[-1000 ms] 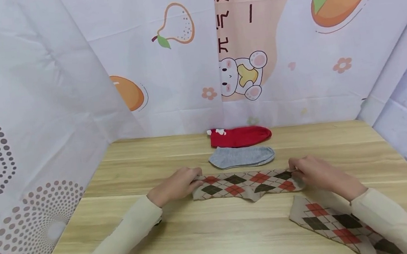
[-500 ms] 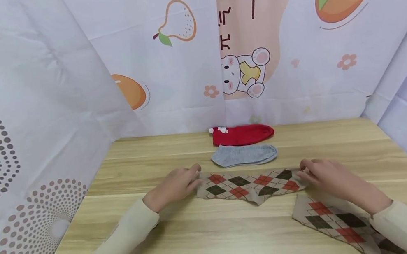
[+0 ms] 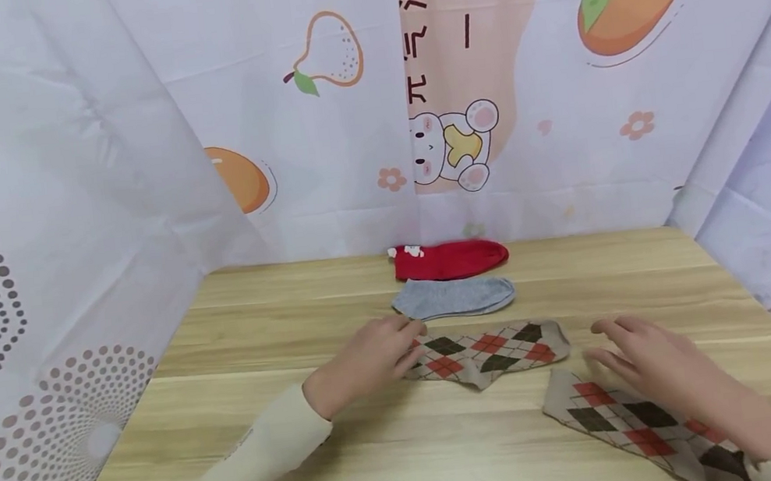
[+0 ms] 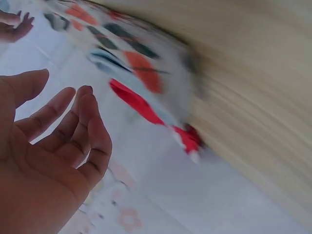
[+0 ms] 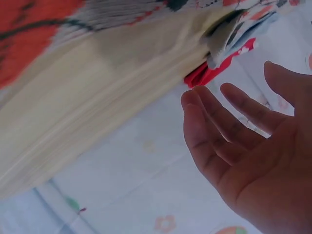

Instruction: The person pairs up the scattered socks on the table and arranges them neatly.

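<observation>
A beige argyle sock (image 3: 503,350) with red and dark diamonds lies flat across the middle of the table, its heel pointing toward me. Over its left end hovers my left hand (image 3: 369,356), fingers loosely bent and holding nothing; the left wrist view shows the palm (image 4: 48,161) with a gap to the cloth. My right hand (image 3: 674,367) is off the sock's right end, above a second argyle sock (image 3: 630,422), which lies slanted at the front right. The right wrist view shows that hand's relaxed fingers (image 5: 204,141) with nothing between them. My right forearm partly covers the second sock.
Behind the argyle sock lies a grey sock (image 3: 458,297), and behind that a red sock (image 3: 458,259) with a white figure at its cuff. The wooden table (image 3: 379,445) meets a printed white curtain (image 3: 320,153) at the back and on the sides.
Both hands have let go of the middle argyle sock's ends. The right hand has drawn away to the right and toward me; the left has shifted right over the sock's left end.
</observation>
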